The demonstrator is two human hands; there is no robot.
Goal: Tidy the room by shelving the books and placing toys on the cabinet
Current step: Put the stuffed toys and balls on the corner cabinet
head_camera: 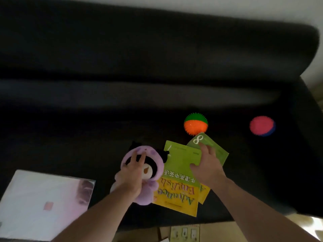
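A purple plush toy point(150, 172) with a black head lies on the black sofa seat point(87, 137). My left hand point(132, 175) rests on it with fingers spread over its hood. Beside it lie two green-and-yellow English textbooks: the top book point(176, 180) marked 7 overlaps the lower book point(218, 151) marked 8. My right hand point(208, 165) lies on the books' upper edges, fingers on the lower one and thumb on the top one; whether it pinches them is unclear. A spiky orange-and-green ball point(195, 124) and a spiky pink-and-blue ball point(262, 126) sit farther back.
A large white and pink flat book or sleeve point(40, 203) lies at the sofa's front left. The sofa backrest point(139, 49) fills the far side, its armrest at the right. Wooden floor and a small card point(185, 234) show below the seat edge.
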